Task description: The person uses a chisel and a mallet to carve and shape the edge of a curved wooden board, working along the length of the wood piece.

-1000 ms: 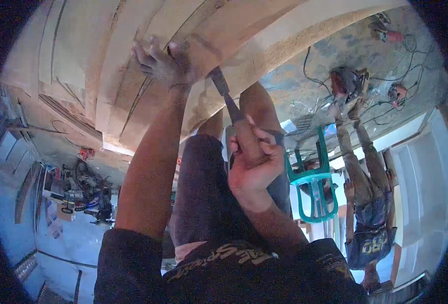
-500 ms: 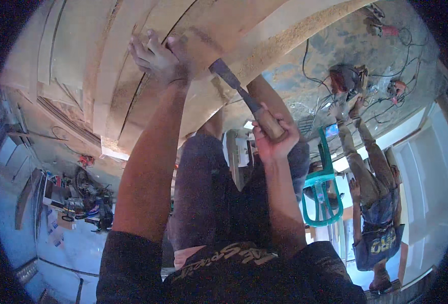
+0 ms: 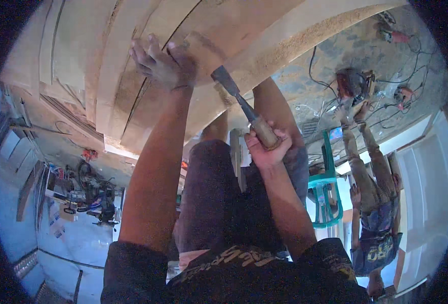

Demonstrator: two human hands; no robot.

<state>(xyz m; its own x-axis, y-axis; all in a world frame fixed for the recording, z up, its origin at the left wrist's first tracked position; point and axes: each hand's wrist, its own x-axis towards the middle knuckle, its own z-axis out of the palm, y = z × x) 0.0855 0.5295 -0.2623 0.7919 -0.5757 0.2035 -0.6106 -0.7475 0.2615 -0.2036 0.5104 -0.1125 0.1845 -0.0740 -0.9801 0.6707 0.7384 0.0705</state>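
Note:
My right hand (image 3: 268,147) is wrapped round the wooden handle of a broad-bladed chisel (image 3: 244,104). The chisel points up and to the left, and its flat dark blade overlaps the near edge of the wooden boards (image 3: 264,38); I cannot tell whether the tip touches them. Resting on the boards to the left of the blade is my left hand (image 3: 164,63), with its fingers spread and nothing in them. A darker recessed-looking patch lies on the wood just right of my left hand. Sawdust covers parts of the curved board edges.
At right, a person (image 3: 378,202) stands with hands near a power tool (image 3: 353,83) on the floor, with cables around it. A green plastic chair (image 3: 327,192) stands nearer to me. Tools and clutter (image 3: 92,195) lie at left. My legs are beneath the boards.
My right hand and the chisel have dropped slightly toward me, with the handle tipped a little more upright. My left hand stays spread on the boards. The whole view has shifted slightly.

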